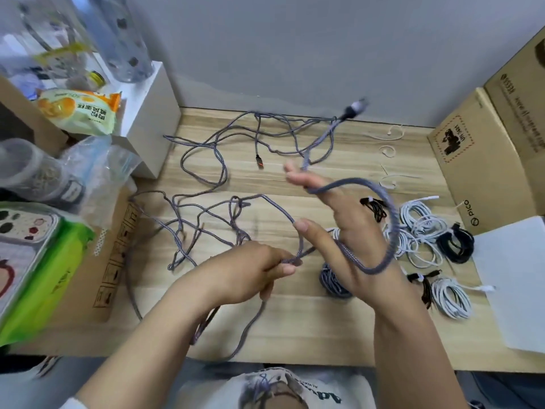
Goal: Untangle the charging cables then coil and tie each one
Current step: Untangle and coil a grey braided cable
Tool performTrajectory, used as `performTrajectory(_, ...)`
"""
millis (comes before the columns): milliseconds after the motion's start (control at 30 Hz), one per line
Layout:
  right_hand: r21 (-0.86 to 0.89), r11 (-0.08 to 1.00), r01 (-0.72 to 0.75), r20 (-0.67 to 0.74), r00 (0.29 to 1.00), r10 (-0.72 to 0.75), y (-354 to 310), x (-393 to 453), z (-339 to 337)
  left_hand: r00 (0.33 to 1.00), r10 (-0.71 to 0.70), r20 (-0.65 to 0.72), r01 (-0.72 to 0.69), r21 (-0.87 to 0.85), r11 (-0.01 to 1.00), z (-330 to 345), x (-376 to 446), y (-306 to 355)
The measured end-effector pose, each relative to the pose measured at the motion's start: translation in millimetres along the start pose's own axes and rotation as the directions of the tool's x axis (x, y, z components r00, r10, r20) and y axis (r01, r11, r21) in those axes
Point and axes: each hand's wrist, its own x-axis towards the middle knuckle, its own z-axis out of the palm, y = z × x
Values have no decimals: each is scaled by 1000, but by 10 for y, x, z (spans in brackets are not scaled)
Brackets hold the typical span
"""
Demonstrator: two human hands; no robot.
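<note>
A grey braided cable (389,231) is looped around my raised right hand (339,228); its plug end (355,107) sticks up past my fingertips. My right fingers are stretched out, the loop wrapped round the palm and back. My left hand (250,270) pinches the same cable just left of the loop, at the table's middle front. More grey braided cable (206,178) lies tangled across the wooden table (295,329), with a plug with a red tip (259,162) near the back. A coiled grey cable (333,281) lies under my right hand.
Coiled white cables (418,222) and black cables (455,243) lie at the right. Loose white ties (389,149) sit at the back right. Cardboard boxes (477,160) stand right, a white sheet (516,278) front right. Snack bags, bottles and a white box (147,119) crowd the left.
</note>
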Motion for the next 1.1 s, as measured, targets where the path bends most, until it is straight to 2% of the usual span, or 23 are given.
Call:
performTrajectory(67,-16,999,34,100,994,-33,57,88,19,996,47,78,-54,88,995,-49,-7,48)
performTrajectory(100,54,998,21,185,982,-31,99,123,28,994,62,94,-72,115,991,-67,-8,69)
performTrajectory(167,308,939,-154,370,928,31,161,180,41,991,96,96,-108,135,985,-95,-32,80)
performTrajectory(233,427,827,-367,459,875,151,259,233,44,985,164,63,-169,91,981,-134,-76,88)
performTrajectory(267,431,788,-440,496,845,200,326,250,31,981,195,9,-195,60,979,-153,-78,104)
performTrajectory(333,379,790,-481,536,811,237,453,263,19,960,222,-171,-223,18,975,-194,-90,122)
performTrajectory(433,256,832,-493,560,777,288,556,275,7,865,282,-416,-296,32,955,-214,-100,109)
performTrajectory(567,197,848,-493,621,732,281,579,239,-70,733,417,-537,-385,177,906,-179,-63,121)
performTrajectory(700,182,847,-499,627,722,291,665,220,-60,621,473,-625,-438,223,871,-163,19,124)
performTrajectory(833,295,809,-508,562,777,283,733,222,-23,530,429,-732,-478,159,864,-147,80,69)
performTrajectory(1000,436,728,-529,504,814,290,664,96,-8,519,195,-833,-409,-42,911,-165,166,11)
performTrajectory(1100,451,736,-505,377,855,356,678,2,70,536,78,-841,-367,-149,918,-179,176,-15)
